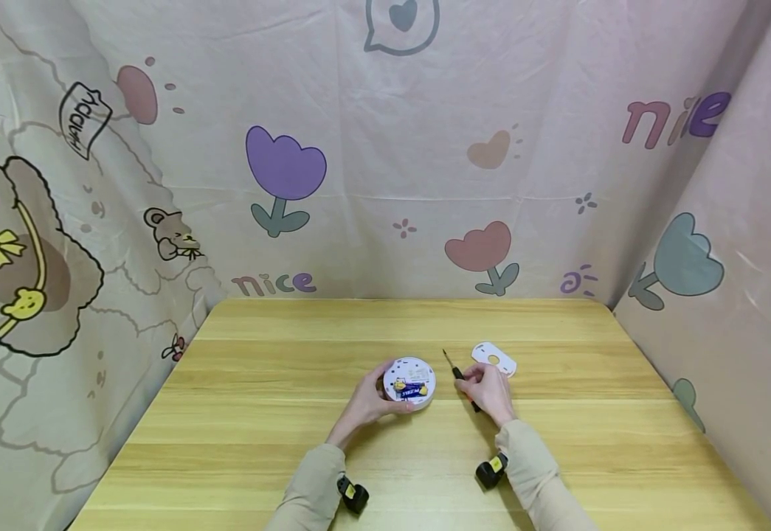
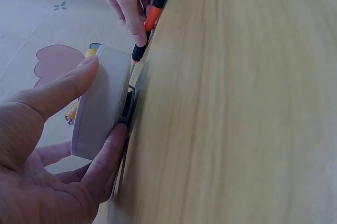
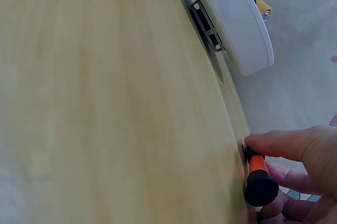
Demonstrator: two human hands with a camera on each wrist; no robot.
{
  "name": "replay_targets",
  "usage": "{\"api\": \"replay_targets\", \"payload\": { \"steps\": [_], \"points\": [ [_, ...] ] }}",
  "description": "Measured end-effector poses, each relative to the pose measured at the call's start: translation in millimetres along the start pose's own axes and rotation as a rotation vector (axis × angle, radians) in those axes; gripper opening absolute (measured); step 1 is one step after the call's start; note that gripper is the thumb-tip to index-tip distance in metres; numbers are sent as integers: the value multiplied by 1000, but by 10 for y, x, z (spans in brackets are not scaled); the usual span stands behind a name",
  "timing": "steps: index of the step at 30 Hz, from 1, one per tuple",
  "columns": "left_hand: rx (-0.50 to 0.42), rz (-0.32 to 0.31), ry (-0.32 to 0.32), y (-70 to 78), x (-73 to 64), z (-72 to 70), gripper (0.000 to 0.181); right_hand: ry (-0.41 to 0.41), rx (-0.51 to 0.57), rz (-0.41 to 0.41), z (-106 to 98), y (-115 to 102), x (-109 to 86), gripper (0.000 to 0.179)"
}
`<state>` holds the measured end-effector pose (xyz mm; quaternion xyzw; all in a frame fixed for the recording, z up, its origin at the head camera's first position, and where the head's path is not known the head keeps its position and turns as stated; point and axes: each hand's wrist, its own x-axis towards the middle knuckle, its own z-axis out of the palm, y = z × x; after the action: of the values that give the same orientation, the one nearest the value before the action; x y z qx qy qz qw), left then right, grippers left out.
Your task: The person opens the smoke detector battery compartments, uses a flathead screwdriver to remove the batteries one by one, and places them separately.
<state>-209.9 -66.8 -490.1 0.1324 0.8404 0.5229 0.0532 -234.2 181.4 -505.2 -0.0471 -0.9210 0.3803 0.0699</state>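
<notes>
My left hand grips a round white smoke alarm by its side, thumb on the near edge and fingers round the far left. Its flat back faces up, with a blue and yellow battery lying on it; a yellow battery end also pokes past the rim in the left wrist view. Vent slots show low on the casing, close over the table. To the right, my right hand pinches the handle of a black and orange screwdriver down at the tabletop, its thin tip pointing away from me.
A white mounting plate with a round centre hole lies just beyond my right hand. Under everything is a wooden table. Printed curtains hang behind it and at both sides.
</notes>
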Motion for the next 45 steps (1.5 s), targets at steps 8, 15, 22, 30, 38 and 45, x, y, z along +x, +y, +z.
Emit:
{"api": "replay_targets", "payload": {
  "steps": [8,15,22,30,38,45],
  "points": [
    [-9,-11,-4,-7,-7,1,98,-8,45,-8,-22,7,-24,28],
    [1,-4,-4,-17,-3,-2,98,-41,198,-8,-51,63,-47,30],
    [-1,-24,-5,8,-5,3,98,-60,285,24,-69,101,-64,30],
    [-5,-34,-1,0,1,10,98,-34,329,9,-42,157,-54,29],
    [-1,-35,-1,-2,4,10,98,-45,398,-33,-69,144,-76,24],
    [-13,-29,-5,-18,10,11,99,-83,464,-197,-83,9,-134,30]
  ]
}}
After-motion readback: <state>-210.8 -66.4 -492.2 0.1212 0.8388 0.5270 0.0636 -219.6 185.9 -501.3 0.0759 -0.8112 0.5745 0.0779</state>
